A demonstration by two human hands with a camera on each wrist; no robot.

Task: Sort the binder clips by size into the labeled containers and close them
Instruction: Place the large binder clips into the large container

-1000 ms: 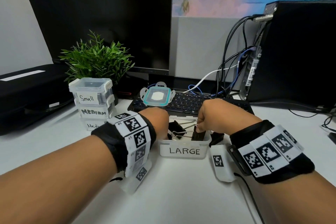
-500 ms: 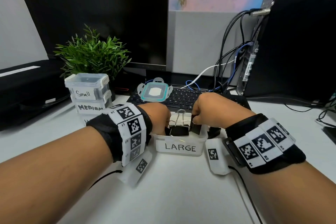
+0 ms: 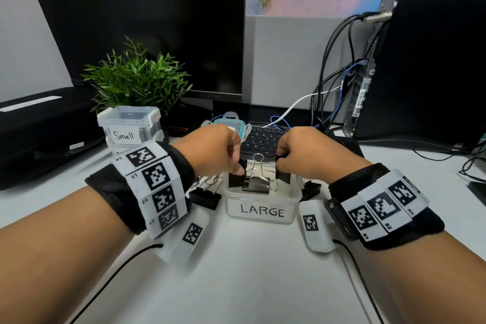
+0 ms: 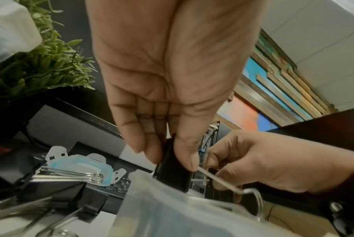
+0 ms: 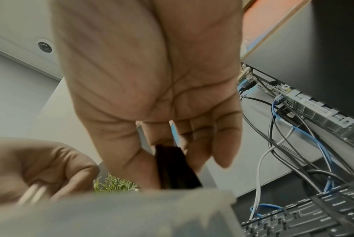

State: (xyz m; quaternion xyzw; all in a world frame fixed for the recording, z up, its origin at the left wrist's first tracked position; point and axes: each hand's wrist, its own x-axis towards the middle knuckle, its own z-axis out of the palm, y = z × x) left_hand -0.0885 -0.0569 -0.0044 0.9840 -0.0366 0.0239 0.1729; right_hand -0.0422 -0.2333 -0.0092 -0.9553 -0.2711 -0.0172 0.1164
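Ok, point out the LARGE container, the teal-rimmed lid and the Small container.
LARGE container [image 3: 262, 211]: head view, on its front label.
teal-rimmed lid [image 4: 84, 166]: left wrist view, on its top face.
Small container [image 3: 124, 135]: head view, on its handwritten label.

Both forearms are bare. Each wrist wears a black fabric band [image 3: 115, 194] carrying white tiles printed with black square codes [image 3: 155, 175]. A thin black cable [image 3: 360, 279] trails from each.
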